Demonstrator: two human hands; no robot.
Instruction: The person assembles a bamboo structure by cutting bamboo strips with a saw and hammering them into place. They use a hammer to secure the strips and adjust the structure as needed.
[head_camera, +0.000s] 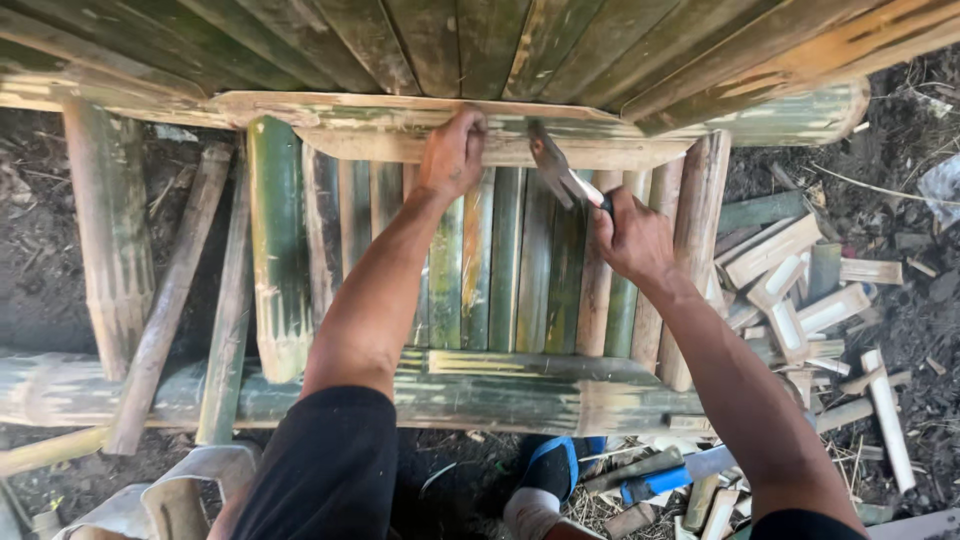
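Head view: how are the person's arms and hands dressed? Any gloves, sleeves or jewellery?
Both hands, left hand and right hand, are bare, with no gloves, rings or watch visible. Forearms are uncovered. Short black sleeves cover the upper arms, the right one barely showing at the frame's bottom edge.
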